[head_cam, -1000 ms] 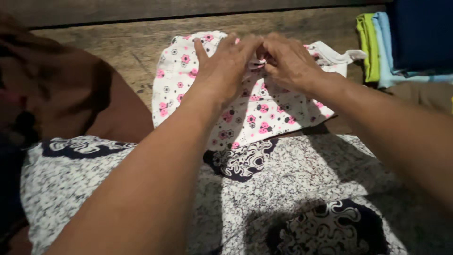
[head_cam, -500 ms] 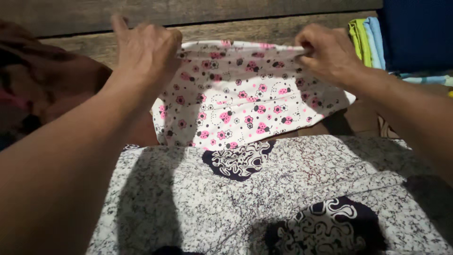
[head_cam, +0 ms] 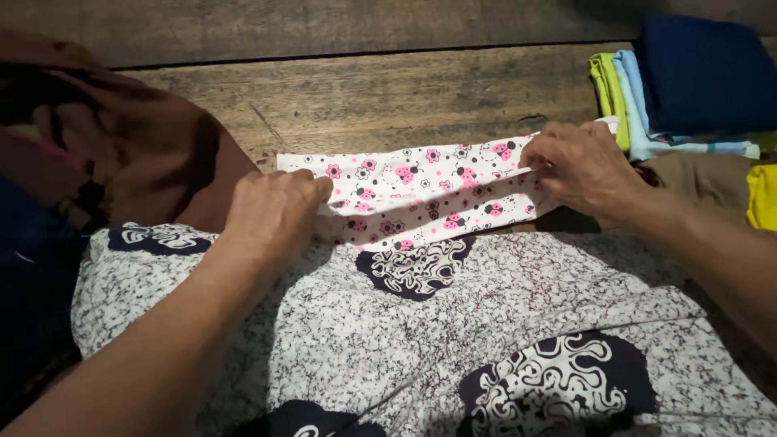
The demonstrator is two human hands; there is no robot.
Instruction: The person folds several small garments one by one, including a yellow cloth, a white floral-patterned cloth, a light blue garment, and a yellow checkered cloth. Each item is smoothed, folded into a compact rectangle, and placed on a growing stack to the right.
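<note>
The white cloth with pink flowers [head_cam: 421,194] lies folded into a narrow strip on the wooden floor [head_cam: 388,97], just beyond the lap. Left hand [head_cam: 271,214] and right hand [head_cam: 579,166] pinch its ends with closed fingers, keeping the fold taut. Folded clothes [head_cam: 688,89] stack far right.

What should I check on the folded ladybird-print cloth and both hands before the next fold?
1. Left hand pinching the left end of the white cotton cloth with pink ladybird print: ok.
2. Right hand gripping the right end: ok.
3. Cloth folded into a flat narrow band: ok.
4. Band's long edges lined up: cannot tell, the fingers cover both ends.
5. Bare wooden plank floor beyond the cloth: ok.
6. Stack of folded green, light blue and navy clothes apart from the cloth: not ok, the right end reaches it.
</note>
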